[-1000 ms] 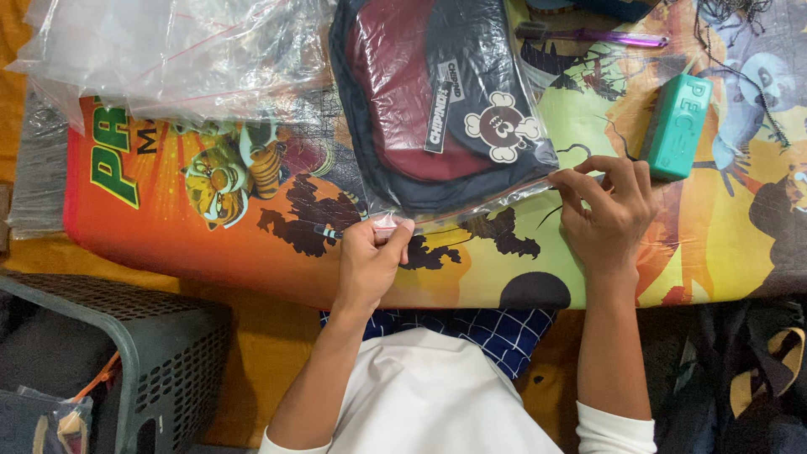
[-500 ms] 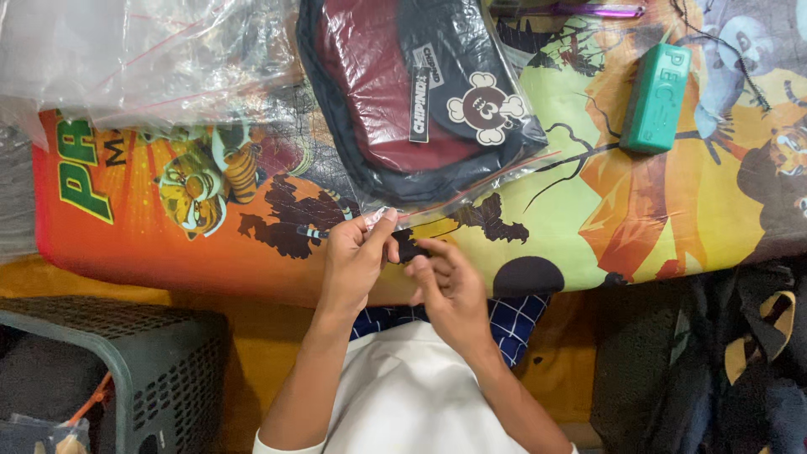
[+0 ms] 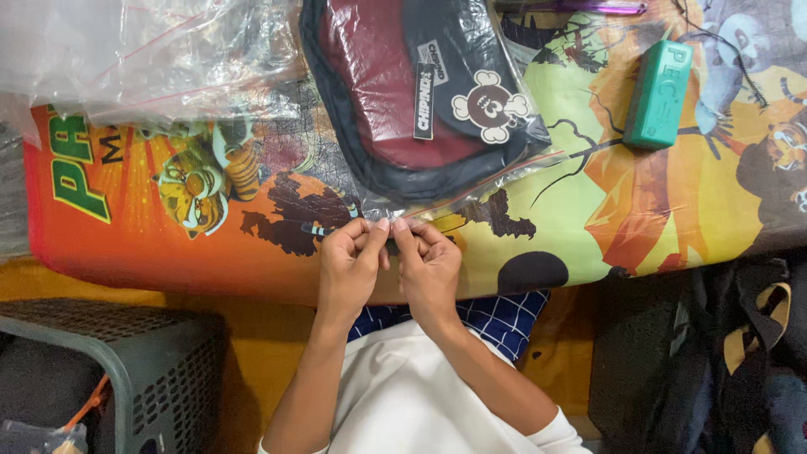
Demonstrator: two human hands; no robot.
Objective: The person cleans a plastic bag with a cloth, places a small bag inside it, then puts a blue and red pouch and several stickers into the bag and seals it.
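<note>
A clear zip bag [image 3: 496,172] holds a dark blue and maroon pouch [image 3: 395,92] with a white cartoon patch. It lies on a colourful cartoon-print mattress [image 3: 656,210]. My left hand [image 3: 349,261] and my right hand [image 3: 429,265] sit side by side at the bag's near left corner, both pinching its red-lined sealing edge between thumbs and fingertips.
A heap of empty clear plastic bags [image 3: 143,50] covers the mattress's far left. A teal rectangular block [image 3: 658,94] lies at the right, a purple stick-like thing [image 3: 580,8] at the top edge. A grey perforated basket [image 3: 134,370] stands at lower left, dark bags [image 3: 723,361] at lower right.
My right hand left the bag's right end, swung down and across, and now pinches the left corner next to my left hand. The view shifted slightly.
</note>
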